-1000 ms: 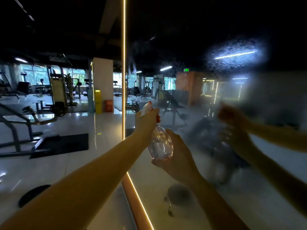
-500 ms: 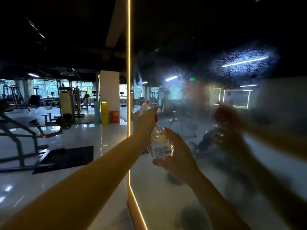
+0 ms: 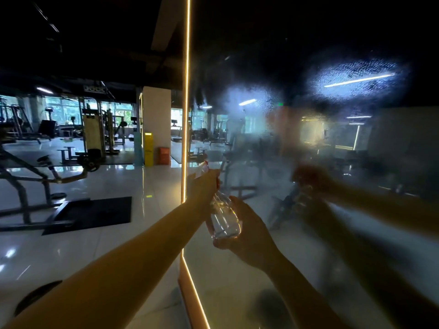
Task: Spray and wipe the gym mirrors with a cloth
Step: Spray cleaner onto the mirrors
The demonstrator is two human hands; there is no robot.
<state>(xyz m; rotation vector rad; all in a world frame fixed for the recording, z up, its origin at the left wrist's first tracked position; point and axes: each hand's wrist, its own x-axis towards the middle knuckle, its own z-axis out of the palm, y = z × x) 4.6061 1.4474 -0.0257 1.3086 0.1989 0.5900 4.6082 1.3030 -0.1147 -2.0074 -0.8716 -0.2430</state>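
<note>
In the head view, both hands are clamped on one clear spray bottle (image 3: 224,219) held up in front of the mirror (image 3: 308,143). The left hand (image 3: 203,188) is wrapped round the bottle's neck and trigger, with the white and red nozzle (image 3: 202,166) sticking out above its knuckles and pointing up and away toward the glass. The right hand (image 3: 248,233) sits just below and to the right of the left, its fingers curled under the bottle's base; the two hands are close together with only the bottle between them. Beyond the hands and to their right, the mirror is covered in a hazy film of droplets, thickest above them round the reflected ceiling lights (image 3: 358,79). A blurred reflection (image 3: 308,179) of the hands shows to the right of the right hand. A glowing strip (image 3: 186,91) runs upright just behind the left hand and slants on below both wrists. Left of the left arm lie a glossy floor (image 3: 107,252), a dark mat (image 3: 90,213) and gym machines (image 3: 92,131) further off.
</note>
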